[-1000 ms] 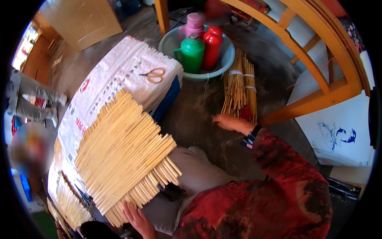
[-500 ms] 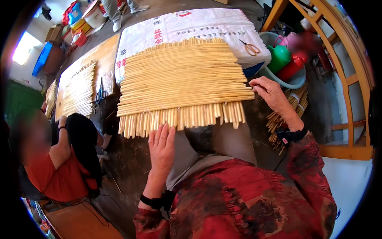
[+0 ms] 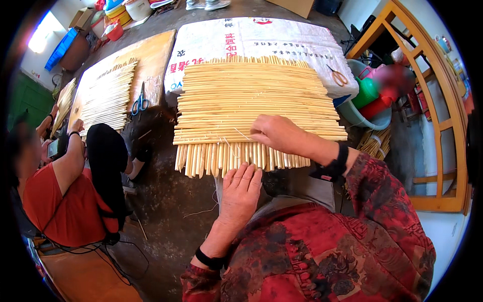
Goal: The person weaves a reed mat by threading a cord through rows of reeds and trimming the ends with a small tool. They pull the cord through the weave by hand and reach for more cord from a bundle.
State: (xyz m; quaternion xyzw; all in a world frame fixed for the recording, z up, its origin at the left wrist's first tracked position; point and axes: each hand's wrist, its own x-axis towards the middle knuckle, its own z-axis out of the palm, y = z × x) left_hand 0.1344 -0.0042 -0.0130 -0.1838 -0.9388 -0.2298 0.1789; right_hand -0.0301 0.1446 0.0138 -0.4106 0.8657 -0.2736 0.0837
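A mat of pale reed stalks point(image 3: 251, 95) lies before me, its upper stalks running left to right. Under its near edge a layer of short stalks point(image 3: 201, 156) points toward me. My left hand point(image 3: 240, 196) rests its outstretched fingers on the near ends of these; its thumb is hidden. Over the mat's near edge my right hand point(image 3: 279, 133) is closed in a pinch at a thin white string point(image 3: 243, 134). Another loose piece of string hangs over the short stalks beside it.
A white printed sack cloth point(image 3: 282, 38) covers the table beneath the mat, with scissors point(image 3: 337, 76) at its right. A tub point(image 3: 385, 118) holds a green and a red container. To my left, a person in red sits by another reed mat point(image 3: 108, 98) and blue-handled scissors point(image 3: 140, 104).
My right hand has come from the mat's right edge leftward to the string at the near edge. My left hand has shifted right along the stalk ends. My view has shifted too.
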